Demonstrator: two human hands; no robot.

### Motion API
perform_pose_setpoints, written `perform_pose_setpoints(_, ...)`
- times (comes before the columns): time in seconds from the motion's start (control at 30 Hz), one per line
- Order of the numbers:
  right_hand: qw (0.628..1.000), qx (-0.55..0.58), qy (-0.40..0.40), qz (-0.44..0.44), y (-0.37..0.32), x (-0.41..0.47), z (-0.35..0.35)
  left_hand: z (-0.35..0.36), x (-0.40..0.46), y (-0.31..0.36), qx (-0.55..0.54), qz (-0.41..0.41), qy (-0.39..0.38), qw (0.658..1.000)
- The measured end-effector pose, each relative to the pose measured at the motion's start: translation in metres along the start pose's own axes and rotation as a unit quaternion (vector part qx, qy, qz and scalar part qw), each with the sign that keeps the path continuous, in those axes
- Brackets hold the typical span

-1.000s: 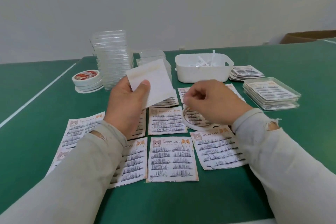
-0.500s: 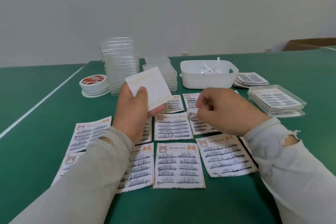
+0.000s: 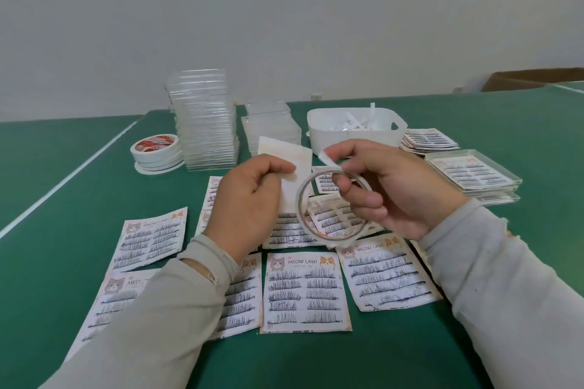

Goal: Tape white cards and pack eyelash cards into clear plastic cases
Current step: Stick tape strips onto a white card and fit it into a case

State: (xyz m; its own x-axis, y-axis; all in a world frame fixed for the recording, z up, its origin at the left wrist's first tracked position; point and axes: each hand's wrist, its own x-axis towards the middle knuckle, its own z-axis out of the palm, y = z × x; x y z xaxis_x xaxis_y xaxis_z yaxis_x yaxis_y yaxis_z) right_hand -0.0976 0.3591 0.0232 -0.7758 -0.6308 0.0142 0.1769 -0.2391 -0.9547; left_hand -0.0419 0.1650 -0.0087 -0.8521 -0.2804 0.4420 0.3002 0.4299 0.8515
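Note:
My left hand (image 3: 249,202) pinches a white card (image 3: 295,164) above the table, the card tilted up behind my fingers. My right hand (image 3: 392,189) holds a thin ring of double-sided tape (image 3: 303,218) lifted off the table, a finger through the ring, and its thumb and forefinger pinch the white tape end (image 3: 325,158) close to the card's right edge. Several "MEOW LASH" eyelash cards (image 3: 305,290) lie flat on the green table (image 3: 47,230) beneath both hands. A tall stack of clear plastic cases (image 3: 203,120) stands at the back.
A shorter stack of clear cases (image 3: 271,126) stands beside the tall one. Rolls of tape (image 3: 156,150) sit at the back left. A white bin of paper strips (image 3: 355,129) is behind my right hand. Packed cases (image 3: 474,177) and loose eyelash cards (image 3: 428,140) lie at the right.
My right hand has lifted the tape ring off the table and brought its free end up beside the white card. My left hand has turned and lowered the card slightly.

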Motion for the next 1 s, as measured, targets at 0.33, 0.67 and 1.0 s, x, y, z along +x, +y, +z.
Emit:
perform_pose_setpoints(0.33, 0.997, -0.049, -0.048, 0.047, 0.012, 0.003, 0.006, 0.003, -0.007, 0.009, 0.014, 0.038, -0.02, 0.999)
perform_pose_setpoints(0.67, 0.992, -0.122, 0.0, 0.004, 0.012, 0.0, 0.012, 0.001, -0.005, 0.012, -0.044, 0.024, 0.009, 0.999)
perform_pose_setpoints(1.0, 0.984, -0.176, -0.004, -0.019, 0.015, 0.001, 0.011, 0.002, -0.005, 0.005, -0.023, 0.004, -0.008, 1.0)
